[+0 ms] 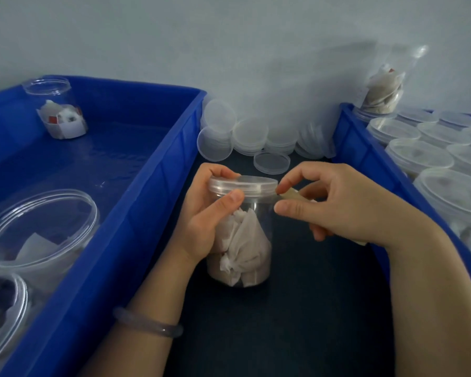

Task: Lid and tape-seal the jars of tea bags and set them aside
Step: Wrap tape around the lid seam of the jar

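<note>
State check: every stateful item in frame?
centre jar: upright, lidded, holds tea bags
left hand: grips centre jar
right hand: pinches tape at lid rim
left bin jars: unlidded
right bin jars: lidded
loose lids: piled, unused

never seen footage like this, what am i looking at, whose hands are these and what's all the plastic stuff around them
There is no machine here: one camera, worn on a person's head, looks down at their two bare hands. The left hand grips a clear jar of tea bags standing on the dark table, its lid already on. The right hand pinches what looks like tape at the lid's edge. Spare lids are piled behind. The left blue bin holds open jars; the right blue bin holds lidded jars.
</note>
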`<control>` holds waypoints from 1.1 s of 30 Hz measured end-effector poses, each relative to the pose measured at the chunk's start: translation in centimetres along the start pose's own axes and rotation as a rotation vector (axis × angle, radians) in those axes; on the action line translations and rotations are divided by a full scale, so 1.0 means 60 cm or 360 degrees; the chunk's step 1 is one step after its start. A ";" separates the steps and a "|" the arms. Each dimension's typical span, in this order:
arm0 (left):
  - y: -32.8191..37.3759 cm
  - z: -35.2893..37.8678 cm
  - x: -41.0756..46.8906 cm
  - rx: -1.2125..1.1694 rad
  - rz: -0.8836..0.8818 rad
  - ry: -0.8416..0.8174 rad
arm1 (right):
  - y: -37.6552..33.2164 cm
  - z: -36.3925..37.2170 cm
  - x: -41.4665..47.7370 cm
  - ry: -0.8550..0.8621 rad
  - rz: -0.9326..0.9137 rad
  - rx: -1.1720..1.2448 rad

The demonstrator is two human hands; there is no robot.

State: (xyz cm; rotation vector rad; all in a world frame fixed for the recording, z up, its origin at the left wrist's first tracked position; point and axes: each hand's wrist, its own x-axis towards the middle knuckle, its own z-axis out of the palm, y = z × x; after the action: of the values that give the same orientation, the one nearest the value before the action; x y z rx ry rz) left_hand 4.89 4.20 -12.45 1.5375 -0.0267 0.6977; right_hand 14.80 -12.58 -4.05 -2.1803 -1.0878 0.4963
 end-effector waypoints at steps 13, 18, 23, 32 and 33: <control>-0.001 -0.009 -0.003 -0.0233 -0.0172 -0.0151 | 0.013 0.009 0.008 -0.0042 0.0180 0.0195; 0.001 -0.015 -0.005 -0.0332 -0.0311 -0.0215 | 0.025 0.014 0.012 -0.0176 0.0219 0.0380; 0.004 -0.009 -0.001 -0.0257 -0.0401 -0.0179 | 0.034 0.015 0.011 -0.0329 0.0193 0.0529; 0.010 -0.002 0.003 0.0308 -0.0312 0.0151 | 0.016 0.030 0.014 -0.0056 0.0295 0.0399; 0.015 0.001 0.003 0.0392 -0.0331 0.0080 | 0.013 0.033 0.015 -0.0040 0.0287 0.0401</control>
State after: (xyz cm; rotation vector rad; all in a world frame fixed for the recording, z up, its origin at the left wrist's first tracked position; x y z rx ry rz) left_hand 4.70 4.09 -11.58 1.7273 0.2620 0.5889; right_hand 14.64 -11.44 -6.08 -2.0613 -0.7968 0.7035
